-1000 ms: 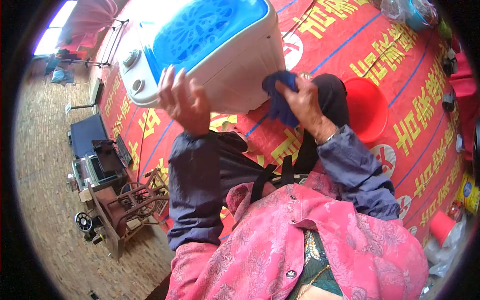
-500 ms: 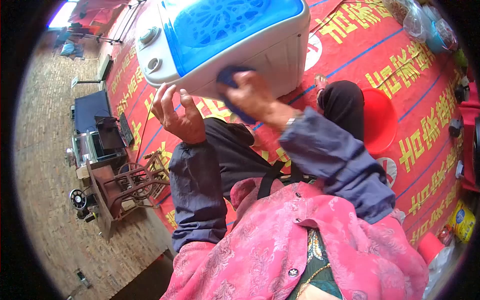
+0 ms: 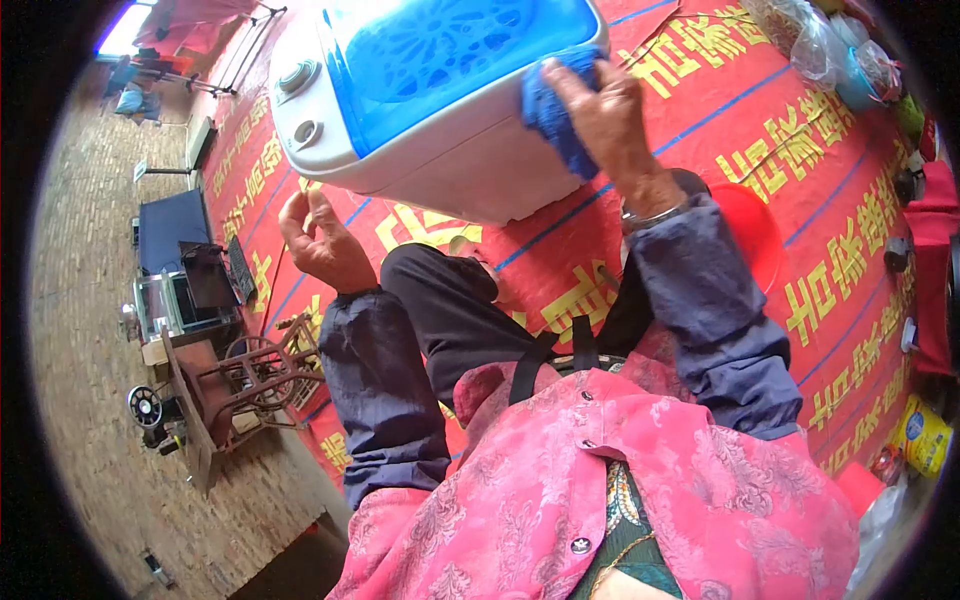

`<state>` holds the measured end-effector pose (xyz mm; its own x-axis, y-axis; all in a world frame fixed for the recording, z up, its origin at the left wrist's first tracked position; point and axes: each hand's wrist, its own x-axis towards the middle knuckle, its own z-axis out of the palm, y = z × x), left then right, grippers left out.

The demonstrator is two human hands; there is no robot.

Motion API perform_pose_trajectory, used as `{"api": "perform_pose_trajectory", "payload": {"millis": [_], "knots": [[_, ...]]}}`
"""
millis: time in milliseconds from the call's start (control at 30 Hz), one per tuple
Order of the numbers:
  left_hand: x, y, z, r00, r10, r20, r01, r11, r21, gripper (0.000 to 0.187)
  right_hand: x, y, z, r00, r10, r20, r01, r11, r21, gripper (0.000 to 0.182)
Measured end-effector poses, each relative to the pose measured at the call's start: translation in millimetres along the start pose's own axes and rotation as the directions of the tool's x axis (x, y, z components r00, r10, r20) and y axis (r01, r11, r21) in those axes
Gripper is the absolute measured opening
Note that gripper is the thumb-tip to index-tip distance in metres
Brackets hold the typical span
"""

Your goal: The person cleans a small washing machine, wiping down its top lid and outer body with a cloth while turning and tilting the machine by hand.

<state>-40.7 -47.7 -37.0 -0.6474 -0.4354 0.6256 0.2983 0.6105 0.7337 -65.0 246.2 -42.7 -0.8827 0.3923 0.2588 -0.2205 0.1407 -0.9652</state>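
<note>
A white tub-like machine (image 3: 440,165) with a translucent blue lid (image 3: 440,50) and two knobs stands at the top centre. My right hand (image 3: 612,125) presses a blue cloth (image 3: 562,110) against the machine's right corner, just below the lid's edge. Near the machine's lower left corner, my left hand (image 3: 325,243) is raised with its fingers bent and apart, and nothing is in it. A gap shows between that hand and the machine.
A red basin (image 3: 752,235) is beside my right knee. The floor is a red sheet (image 3: 690,110) with yellow characters. At the left are a sewing machine table (image 3: 200,390) and a monitor (image 3: 207,275). Plastic bags (image 3: 820,50) lie at the upper right.
My right hand has moved the cloth right and up, from the machine's front side to its right corner. My left hand has shifted left and down, away from the machine.
</note>
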Motion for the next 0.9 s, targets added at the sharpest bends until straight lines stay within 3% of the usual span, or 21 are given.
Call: {"api": "perform_pose_trajectory", "payload": {"millis": [100, 167, 200, 267, 367, 433, 500, 600, 633, 667, 733, 767, 867, 900], "knots": [[11, 11, 13, 1.000, -0.023, 0.001, 0.023, 0.995, -0.101, 0.050, -26, -15, 38, 0.987, -0.096, 0.130, 0.110, 0.988, -0.106, 0.030], [20, 0, 23, 0.998, -0.061, 0.020, 0.063, 0.992, -0.110, 0.052, -42, -23, 70, 0.981, -0.063, 0.186, 0.080, 0.993, -0.085, 0.038], [25, -1, 28, 0.996, -0.079, 0.027, 0.082, 0.990, -0.117, 0.054, -49, -12, 89, 0.957, -0.139, 0.254, 0.157, 0.986, -0.053, 0.039], [30, 4, 35, 0.976, -0.195, 0.100, 0.215, 0.936, -0.278, 0.056, -61, -11, 106, 0.877, -0.090, 0.472, 0.185, 0.970, -0.159, 0.034], [42, -19, 42, 0.936, -0.280, 0.213, 0.343, 0.863, -0.370, 0.054, -73, -11, 95, 0.897, -0.040, 0.441, 0.117, 0.982, -0.149, 0.034], [36, -10, 47, 0.943, -0.262, 0.206, 0.328, 0.843, -0.427, 0.051, -65, 3, 78, 0.899, -0.084, 0.430, 0.149, 0.981, -0.121, 0.038], [36, -18, 50, 0.946, -0.248, 0.206, 0.319, 0.819, -0.477, 0.046, -52, -1, 50, 0.988, 0.005, 0.157, 0.001, 0.999, -0.036, 0.034], [34, -13, 54, 0.959, -0.216, 0.185, 0.281, 0.812, -0.512, 0.041, -18, 19, 5, 1.000, -0.011, 0.016, 0.011, 1.000, 0.007, 0.034], [34, -12, 55, 0.959, -0.226, 0.173, 0.283, 0.814, -0.508, 0.041, -12, 4, -4, 0.994, 0.094, -0.047, -0.090, 0.992, 0.085, 0.033], [33, -11, 55, 0.958, -0.236, 0.162, 0.286, 0.816, -0.503, 0.041, -7, 5, -11, 0.993, 0.097, -0.063, -0.091, 0.992, 0.087, 0.030], [32, -13, 57, 0.956, -0.251, 0.150, 0.293, 0.815, -0.501, 0.041, -4, 11, 2, 0.990, -0.003, -0.140, -0.003, 0.999, -0.040, 0.031], [32, -13, 57, 0.955, -0.257, 0.148, 0.296, 0.811, -0.504, 0.041, -12, 13, 9, 0.994, 0.009, -0.108, -0.005, 0.999, 0.037, 0.037], [33, -15, 57, 0.954, -0.270, 0.128, 0.297, 0.823, -0.484, 0.042, -40, 3, 42, 0.999, -0.031, -0.010, 0.030, 0.991, -0.134, 0.037], [34, -15, 58, 0.954, -0.272, 0.122, 0.297, 0.829, -0.474, 0.042, -48, 25, 64, 0.994, -0.045, 0.095, 0.063, 0.979, -0.193, 0.038]]}}
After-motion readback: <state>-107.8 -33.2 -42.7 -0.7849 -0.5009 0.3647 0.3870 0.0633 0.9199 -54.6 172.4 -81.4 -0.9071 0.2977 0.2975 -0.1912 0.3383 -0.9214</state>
